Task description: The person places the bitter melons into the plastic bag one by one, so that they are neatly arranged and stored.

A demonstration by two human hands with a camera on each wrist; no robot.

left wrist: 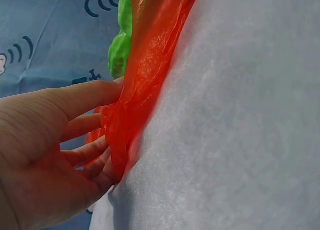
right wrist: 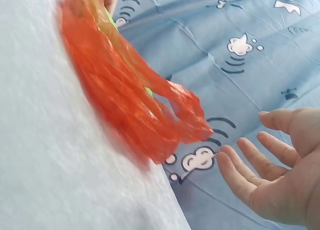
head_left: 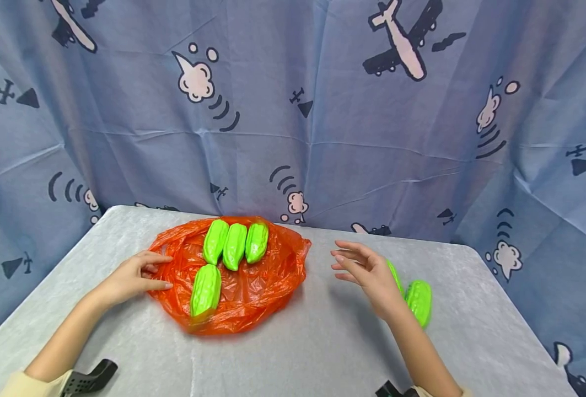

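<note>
An orange-red plastic bag (head_left: 253, 286) lies spread on the table, its mouth facing up. Three glossy green ribbed toy vegetables (head_left: 235, 246) sit in a row toward its far side, and another green toy vegetable (head_left: 205, 290) lies nearer the front. My left hand (head_left: 136, 278) holds the bag's left rim, thumb and fingers spread along it; some fingertips are hidden by the plastic in the left wrist view. Right of the bag, my right hand (head_left: 367, 273) hovers over the table with relaxed fingers and nothing in them.
Beside and partly behind my right forearm lie two more green toy vegetables (head_left: 419, 302), one mostly covered by the hand. A pale cloth covers the table (head_left: 273, 364). Behind it hangs a blue curtain (head_left: 283, 110) printed with planes and clouds.
</note>
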